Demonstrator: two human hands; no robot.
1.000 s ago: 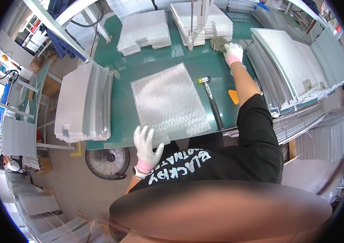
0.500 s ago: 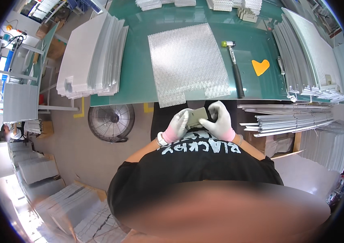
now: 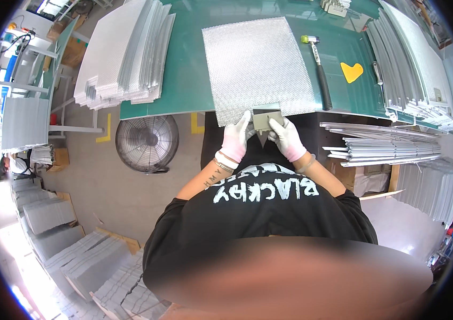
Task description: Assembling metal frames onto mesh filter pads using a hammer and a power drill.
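Observation:
A silvery mesh sheet lies on the green table, its notched near edge overhanging the table's front. In that notch sits a flat grey-green bracket-like piece with small tabs. My right hand, in a white glove, is closed on the piece, its thumb lying on top. My left hand, gloved too, is closed at the sheet's near edge left of the notch, close beside the piece. Its far fingers are partly hidden. Right of the sheet lie a hammer with a yellow-and-black head and a yellow scraper.
Tall stacks of mesh sheets stand on the table at left and right. Similar grey-green pieces sit at the back. Metal strips lie on a lower shelf at right. A floor fan stands at left.
Both hands have moved forward from near my body to the sheet's near edge, carrying the grey-green piece into the notch. The whole view has shifted slightly, with the table lower-angled and higher.

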